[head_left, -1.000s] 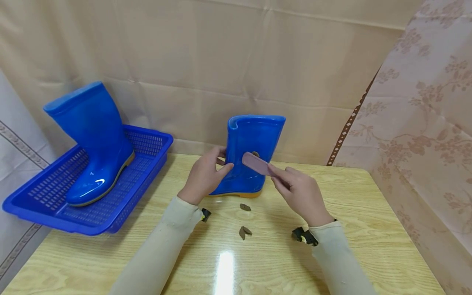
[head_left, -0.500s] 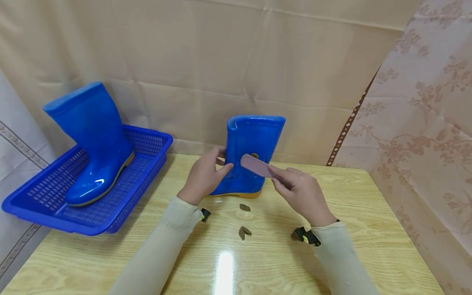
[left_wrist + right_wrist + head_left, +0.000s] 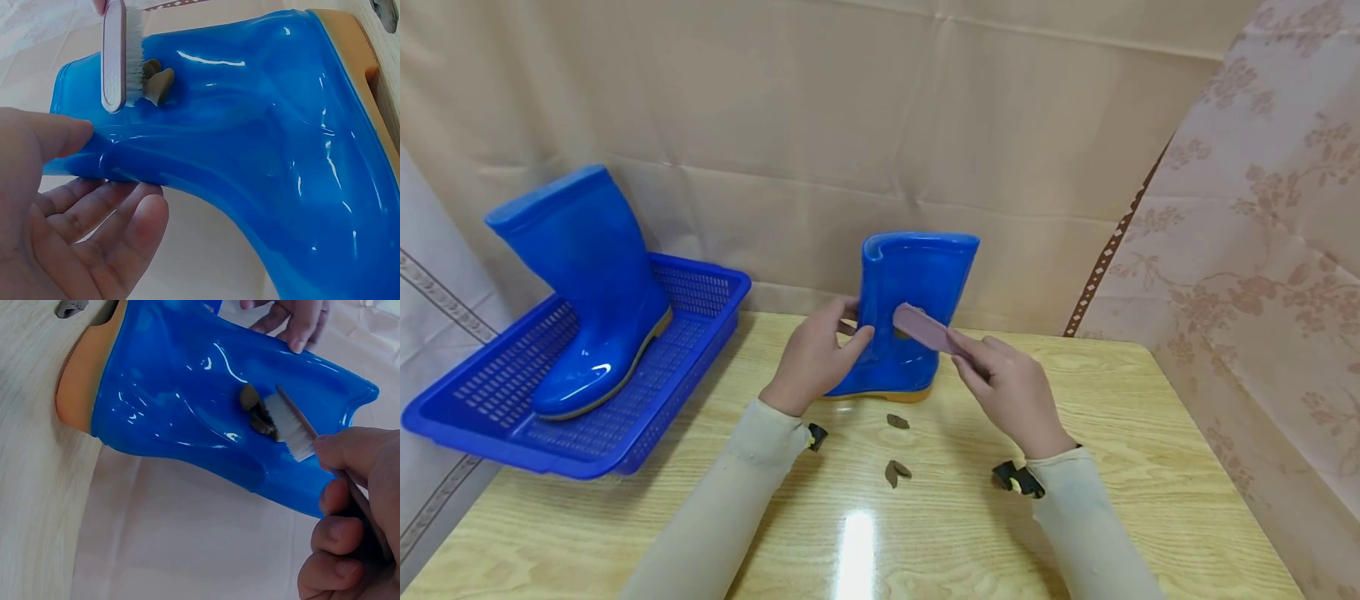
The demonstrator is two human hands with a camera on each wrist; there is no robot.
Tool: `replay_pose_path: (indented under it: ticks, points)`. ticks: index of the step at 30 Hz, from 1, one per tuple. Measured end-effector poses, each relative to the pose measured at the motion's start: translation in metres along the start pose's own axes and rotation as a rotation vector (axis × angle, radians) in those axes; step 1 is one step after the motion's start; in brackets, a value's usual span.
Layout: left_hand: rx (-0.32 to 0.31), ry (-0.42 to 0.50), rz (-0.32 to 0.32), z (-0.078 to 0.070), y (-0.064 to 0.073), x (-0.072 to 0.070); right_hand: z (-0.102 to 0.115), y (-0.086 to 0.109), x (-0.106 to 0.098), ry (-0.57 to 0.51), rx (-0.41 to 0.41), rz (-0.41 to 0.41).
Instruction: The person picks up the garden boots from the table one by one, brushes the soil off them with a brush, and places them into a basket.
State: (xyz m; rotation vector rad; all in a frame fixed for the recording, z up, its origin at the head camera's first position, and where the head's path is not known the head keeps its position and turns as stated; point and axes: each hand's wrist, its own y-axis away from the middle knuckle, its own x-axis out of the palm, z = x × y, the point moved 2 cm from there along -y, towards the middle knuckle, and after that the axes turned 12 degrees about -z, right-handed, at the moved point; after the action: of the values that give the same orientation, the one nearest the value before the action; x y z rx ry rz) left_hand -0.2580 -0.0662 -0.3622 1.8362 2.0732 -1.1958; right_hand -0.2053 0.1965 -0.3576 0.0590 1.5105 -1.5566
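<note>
A blue rain boot (image 3: pixel 917 275) with an orange sole stands upright on the table. My left hand (image 3: pixel 816 354) holds its shaft from the left, thumb on the near side and fingers behind. My right hand (image 3: pixel 1011 387) grips a scrub brush (image 3: pixel 922 327) with a pale pink back. In the right wrist view, the brush's white bristles (image 3: pixel 290 428) touch brown, mud-like lumps (image 3: pixel 259 412) stuck to the boot's shaft. The left wrist view shows these lumps (image 3: pixel 159 86) right beside the bristles.
A second blue rain boot (image 3: pixel 591 283) stands in a blue plastic basket (image 3: pixel 688 367) at the left. Small brown pieces (image 3: pixel 898 422) lie on the wooden table (image 3: pixel 970 533) before the held boot. A beige curtain (image 3: pixel 790 167) hangs behind.
The brush dips slightly, then rises a little with my right hand. The lumps showed above its upper edge before; now a bit shows below it. My left hand and the boot stay nearly still.
</note>
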Motion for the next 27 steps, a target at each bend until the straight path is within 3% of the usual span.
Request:
replay_pose_path:
  ticks: [11, 27]
  points:
    - [-0.005, -0.019, -0.008, 0.0, -0.001, -0.001, -0.004, -0.002, -0.013, -0.003, 0.028, 0.062]
    - [0.016, 0.001, -0.001, 0.0, 0.0, 0.002, 0.001, 0.001, 0.004, -0.037, -0.023, -0.059]
